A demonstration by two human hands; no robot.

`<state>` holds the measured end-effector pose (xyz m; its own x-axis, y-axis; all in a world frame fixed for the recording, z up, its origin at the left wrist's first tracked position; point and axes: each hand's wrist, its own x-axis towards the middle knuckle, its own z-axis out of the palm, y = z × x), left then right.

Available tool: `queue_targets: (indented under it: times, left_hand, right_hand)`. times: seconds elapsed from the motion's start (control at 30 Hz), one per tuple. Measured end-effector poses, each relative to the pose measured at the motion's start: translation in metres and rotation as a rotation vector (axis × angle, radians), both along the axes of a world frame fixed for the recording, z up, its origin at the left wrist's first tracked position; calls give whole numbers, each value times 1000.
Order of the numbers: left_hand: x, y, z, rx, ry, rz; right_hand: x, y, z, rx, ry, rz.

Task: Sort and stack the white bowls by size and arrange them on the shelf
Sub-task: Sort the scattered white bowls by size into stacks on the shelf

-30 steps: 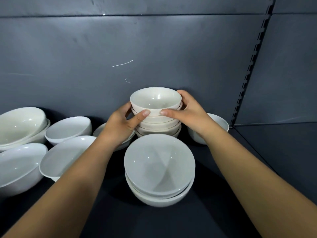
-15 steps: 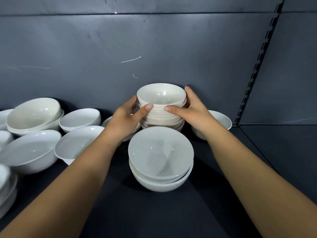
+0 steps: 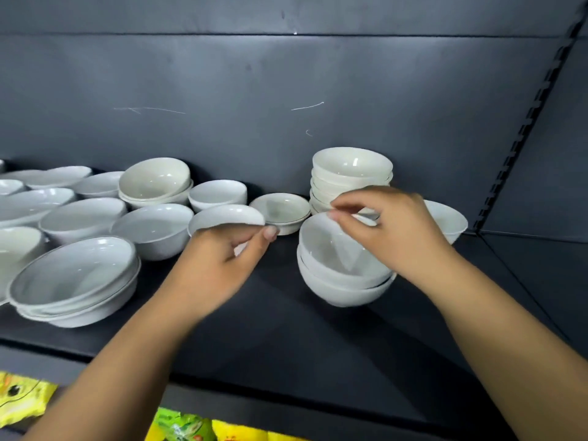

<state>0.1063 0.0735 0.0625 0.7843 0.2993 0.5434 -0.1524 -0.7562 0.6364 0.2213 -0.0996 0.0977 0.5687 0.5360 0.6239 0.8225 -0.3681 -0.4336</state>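
Observation:
A tall stack of small white bowls (image 3: 351, 168) stands against the back wall of the dark shelf (image 3: 273, 316). In front of it sits a short stack of medium bowls (image 3: 343, 275). My right hand (image 3: 394, 230) hovers over that front stack with loosely curled fingers and holds nothing. My left hand (image 3: 219, 265) grips a tilted white bowl (image 3: 226, 218) left of the stacks, thumb at its rim and fingers underneath. Just beyond my left thumb sits a shallow small dish (image 3: 280, 208).
Several loose and stacked white bowls crowd the shelf's left half, among them a wide stack (image 3: 76, 278) near the front edge. One bowl (image 3: 450, 221) sits in the right corner by the slotted upright (image 3: 521, 135). Yellow and green packets (image 3: 181, 428) lie below the shelf.
Both hands have let go of the small-bowl stack. My left hand moved left and took hold of a single bowl; my right hand drew back over the front stack. The view shifted left and back.

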Motion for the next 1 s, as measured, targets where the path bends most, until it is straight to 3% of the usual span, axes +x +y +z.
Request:
queue_targets:
  times: [0.2,0.4,0.5,0.6,0.7,0.77,1.0]
  left_hand:
    - [-81,46,-13,164,30,123]
    - [-171,113,-43,159,44,287]
    - [-190,130,-51,-30,12,384]
    - [-184,147,-59,-244,67,434]
    - [-172,154,-59,-495,106,311]
    - [-165,155,-60,-564,77,200]
    - [-152,156,-64,-475,53,-5]
  right_hand:
    - [-72,53,-7,-200,34,107]
    - [-130,128,-39,-187,252,194]
    - [-138,164,-60,-234,468,220]
    - [-140,191,-79,-120,704,285]
    - [-140,209,-90,59,829,348]
    - [-142,213,-90,126,833,377]
    - [-147,199,-89,271,825,393]
